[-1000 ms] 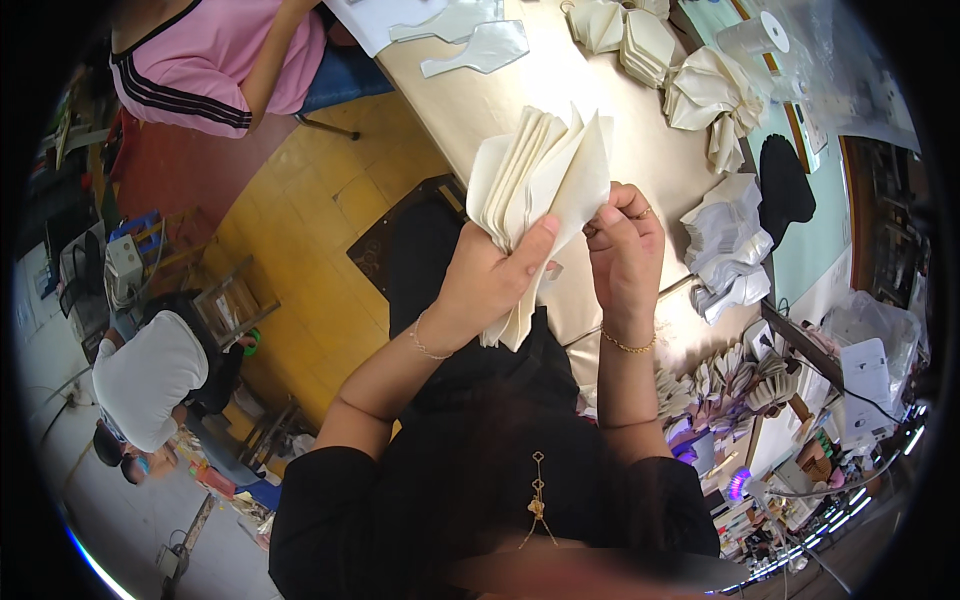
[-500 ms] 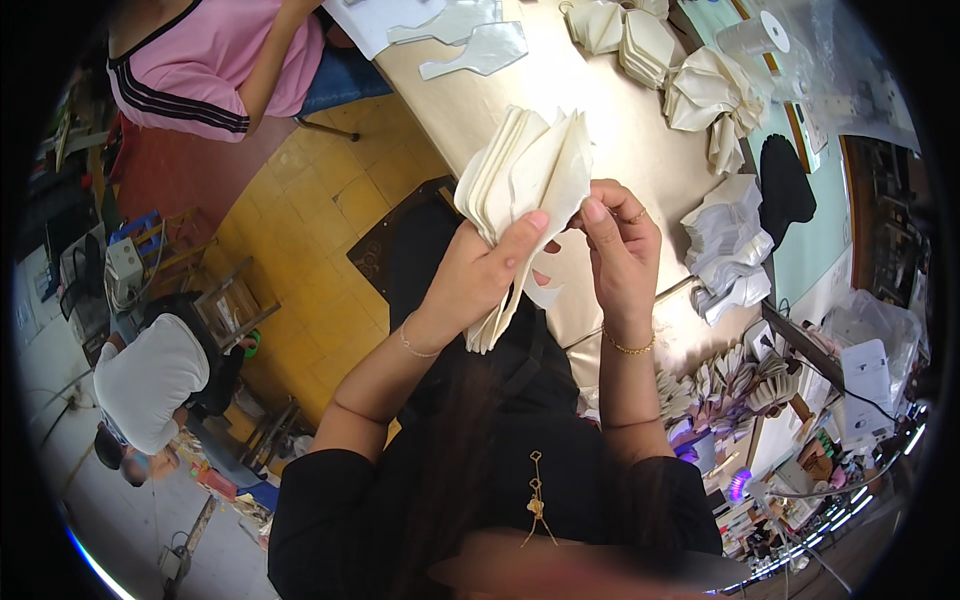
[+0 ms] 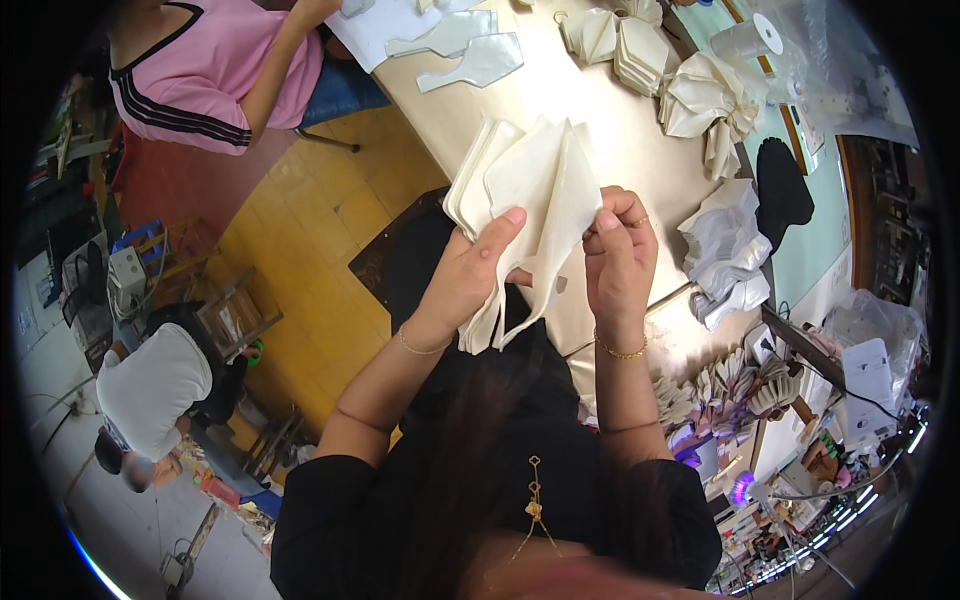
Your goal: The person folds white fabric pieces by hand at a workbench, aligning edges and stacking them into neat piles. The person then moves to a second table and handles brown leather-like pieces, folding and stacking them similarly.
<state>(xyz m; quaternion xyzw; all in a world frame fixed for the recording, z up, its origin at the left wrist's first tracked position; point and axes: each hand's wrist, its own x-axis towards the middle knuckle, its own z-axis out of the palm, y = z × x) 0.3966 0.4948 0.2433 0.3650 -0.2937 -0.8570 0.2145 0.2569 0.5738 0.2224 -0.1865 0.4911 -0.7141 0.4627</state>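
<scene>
A bundle of cream, leaf-like cut pieces (image 3: 535,190), perhaps cloth or thin leather, fans out in front of my body above the table's near edge. My left hand (image 3: 465,280) is closed around its narrower lower part, the thumb lying across the front piece and the fingers mostly hidden behind. On the bundle's right side, my right hand (image 3: 620,255) pinches the edge of the rightmost piece between thumb and forefinger. That piece stands apart from the thicker stack on the left, and a gap shows between their lower ends.
Pale flat cut shapes (image 3: 475,60) lie at the table's (image 3: 420,110) far left. More cream bundles (image 3: 640,55), a white stack (image 3: 725,245), a black cut piece (image 3: 783,190) and a thread spool (image 3: 748,37) line the right. A person in pink (image 3: 205,75) sits at the far left.
The pieces have spread wider, with the rightmost one pulled farther from the stack. My left hand has shifted slightly left. My right hand still pinches the edge.
</scene>
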